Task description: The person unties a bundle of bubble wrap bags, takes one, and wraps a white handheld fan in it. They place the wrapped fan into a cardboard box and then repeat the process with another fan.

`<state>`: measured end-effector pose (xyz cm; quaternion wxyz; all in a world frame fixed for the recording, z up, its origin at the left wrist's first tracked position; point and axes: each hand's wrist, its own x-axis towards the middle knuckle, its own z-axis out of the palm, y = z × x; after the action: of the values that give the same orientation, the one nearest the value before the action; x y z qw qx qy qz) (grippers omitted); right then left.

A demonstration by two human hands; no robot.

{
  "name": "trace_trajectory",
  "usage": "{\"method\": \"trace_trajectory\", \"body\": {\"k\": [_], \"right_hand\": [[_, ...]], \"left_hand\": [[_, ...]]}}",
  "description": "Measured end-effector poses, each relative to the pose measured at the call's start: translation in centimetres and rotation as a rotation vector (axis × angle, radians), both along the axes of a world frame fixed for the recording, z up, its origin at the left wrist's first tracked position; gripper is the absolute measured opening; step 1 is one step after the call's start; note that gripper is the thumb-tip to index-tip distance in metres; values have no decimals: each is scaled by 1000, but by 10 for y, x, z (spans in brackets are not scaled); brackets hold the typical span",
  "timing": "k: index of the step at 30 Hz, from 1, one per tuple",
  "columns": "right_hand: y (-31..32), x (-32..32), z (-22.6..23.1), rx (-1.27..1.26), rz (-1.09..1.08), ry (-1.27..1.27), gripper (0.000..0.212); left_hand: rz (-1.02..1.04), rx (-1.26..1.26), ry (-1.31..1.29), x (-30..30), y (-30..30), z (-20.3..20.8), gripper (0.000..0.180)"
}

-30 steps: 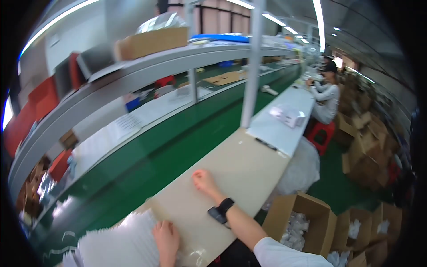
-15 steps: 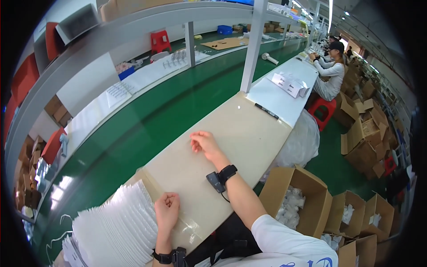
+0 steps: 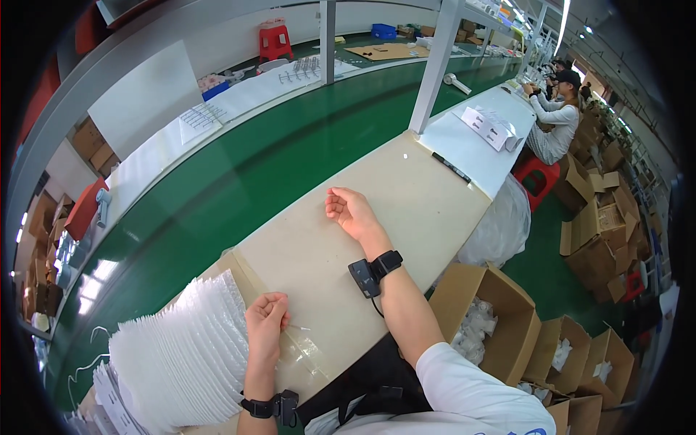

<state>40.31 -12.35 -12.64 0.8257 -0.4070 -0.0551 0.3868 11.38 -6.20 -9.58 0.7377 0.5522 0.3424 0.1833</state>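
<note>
My right hand (image 3: 351, 212) hovers over the beige tabletop (image 3: 406, 196), palm turned inward. Its fingers are loosely bent and apart, and it holds nothing. Nearer to me, my left hand (image 3: 267, 322) is closed, the fingers curled in with the thumb against them; no object shows in it. Beside that hand, on its left, stands a long row of white bubble-wrap pouches (image 3: 177, 341), packed upright against each other. Strips of clear tape (image 3: 308, 355) lie on the table just right of my left wrist. Both wrists wear black straps with small devices.
A green conveyor belt (image 3: 290, 156) runs along the table's far side. A metal post (image 3: 437, 69) rises at the table's far end, near a black bar (image 3: 451, 168). Open cartons (image 3: 507, 319) with plastic-wrapped pieces stand at my right. A person (image 3: 554, 119) sits farther along.
The view has shifted, so the scene's far end sits higher and more to the right. My right hand's fingers have loosened a little; my left hand has turned slightly, thumb over fingers.
</note>
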Motion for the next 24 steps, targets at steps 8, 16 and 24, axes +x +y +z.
{"method": "trace_trajectory", "body": {"k": [8, 16, 24], "right_hand": [[-2, 4, 2, 106, 27, 125, 13], [0, 4, 3, 104, 54, 79, 17], [-2, 5, 3, 147, 75, 123, 18]], "left_hand": [[9, 15, -30, -1, 5, 6, 7], [54, 21, -62, -6, 13, 11, 10], [72, 67, -133, -10, 12, 20, 11]]}}
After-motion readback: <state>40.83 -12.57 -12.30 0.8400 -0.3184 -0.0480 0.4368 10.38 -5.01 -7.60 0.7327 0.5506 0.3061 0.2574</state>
